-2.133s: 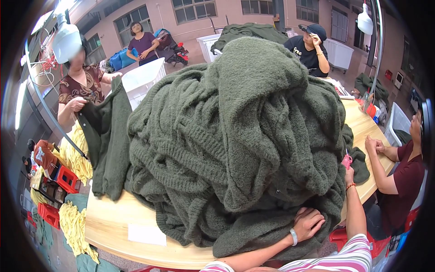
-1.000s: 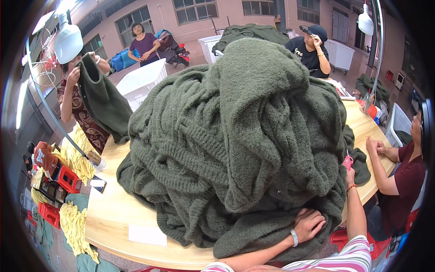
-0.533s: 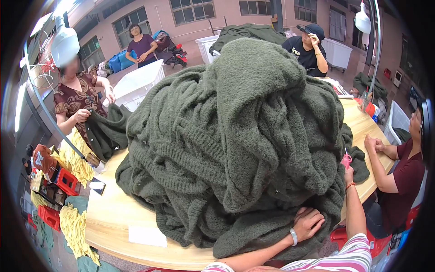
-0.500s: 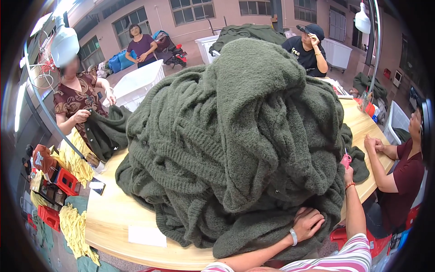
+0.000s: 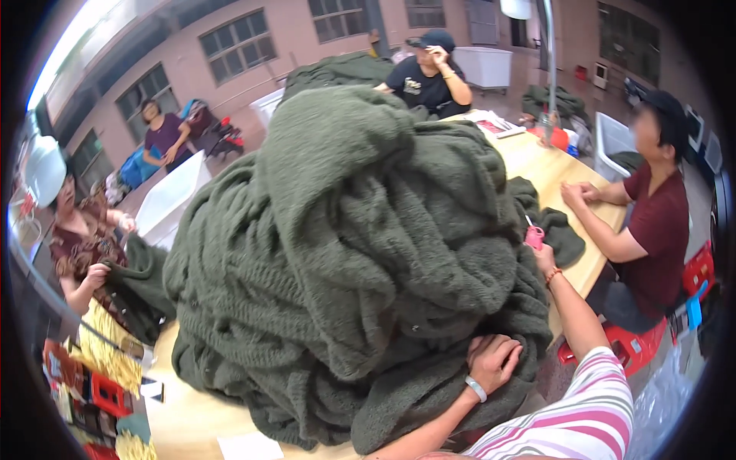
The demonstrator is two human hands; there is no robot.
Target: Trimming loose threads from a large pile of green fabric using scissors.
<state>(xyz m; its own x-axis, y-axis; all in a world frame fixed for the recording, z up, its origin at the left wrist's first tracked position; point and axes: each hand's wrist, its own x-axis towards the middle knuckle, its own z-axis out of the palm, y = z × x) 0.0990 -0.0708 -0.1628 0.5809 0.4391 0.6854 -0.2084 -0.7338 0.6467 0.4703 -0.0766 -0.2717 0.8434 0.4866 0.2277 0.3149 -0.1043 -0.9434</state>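
A tall heap of dark green knitted sweaters [image 5: 360,238] covers the middle of the wooden table in front of me. My left hand [image 5: 494,362], a pale bracelet at its wrist, lies on the heap's near right side with its fingers loosely bent and apart over the knit. At the heap's right edge, my right hand [image 5: 545,261] grips small pink-handled scissors [image 5: 534,236], their tip pointing up and away. Just beyond the scissors, a loose part of green knit [image 5: 563,236] lies on the tabletop [image 5: 529,157].
At the right sits a person in maroon [image 5: 655,199], hands together on the table. A capped person [image 5: 429,80] is behind the heap. Another at the left holds a green garment [image 5: 142,287]. White paper [image 5: 249,448] lies at the near edge; red stools [image 5: 640,343] stand right.
My view has swung to the right, so the heap and people sit farther left. Both hands keep nearly the same places on the heap, and the scissors stay in my right hand.
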